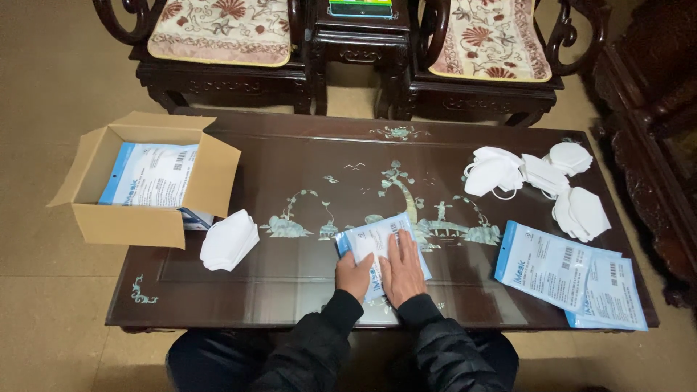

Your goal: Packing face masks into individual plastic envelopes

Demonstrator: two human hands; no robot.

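- From the head camera, both my hands lie flat on a blue-and-white mask pouch (377,250) at the near middle of the dark inlaid table (305,181); the pouch lies tilted, and its near end is hidden under my palms.
- My left hand (354,274) rests on the pouch's left half with fingers loosely bent, pressing rather than gripping; its fingertips are hard to make out.
- My right hand (403,268) is spread open, palm down, on the pouch's right half, touching my left hand.
- My black sleeves (406,341) cover both wrists, and my lap is cut off at the bottom edge.
- To the left, a stack of white folded masks (229,241) sits just beside an open cardboard box (131,221) that overhangs the table's left edge; a flat pouch (151,174) lies inside it, partly hidden by the box wall.
- Far right, loose white masks (537,185) lie in an overlapping heap, so I cannot count them.
- Near right, two more pouches (573,274) overlap each other.
- Beyond the table, cushioned wooden chairs (225,36) are cut off at the top.
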